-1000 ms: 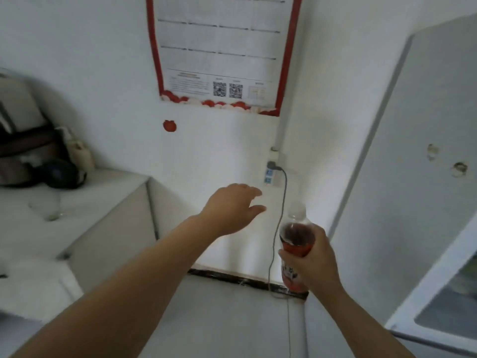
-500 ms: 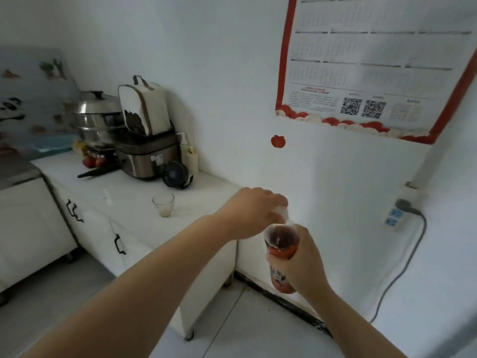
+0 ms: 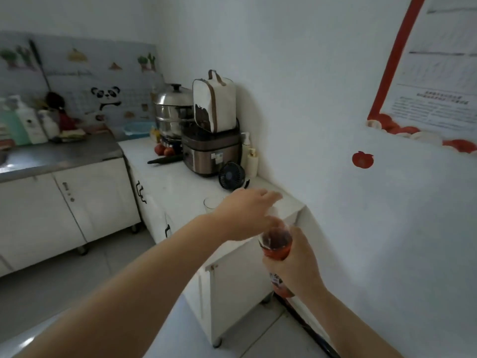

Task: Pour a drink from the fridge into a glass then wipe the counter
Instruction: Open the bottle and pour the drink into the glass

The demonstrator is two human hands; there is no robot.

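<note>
My right hand grips a plastic bottle of dark red drink with a red label, held upright below the counter's near corner. My left hand lies over the bottle's top, fingers curled around the cap, which is hidden. A clear empty glass stands on the white counter, just left of my left hand and partly hidden by it.
On the counter behind the glass are a small black fan, a brown cooker with a white bag on it, a steel steamer pot and tomatoes. A steel sink counter with bottles runs left. White wall at right.
The view swung left from the wall and fridge to the kitchen counter. My left hand came down onto the bottle's cap, and both hands moved closer to the counter and glass.
</note>
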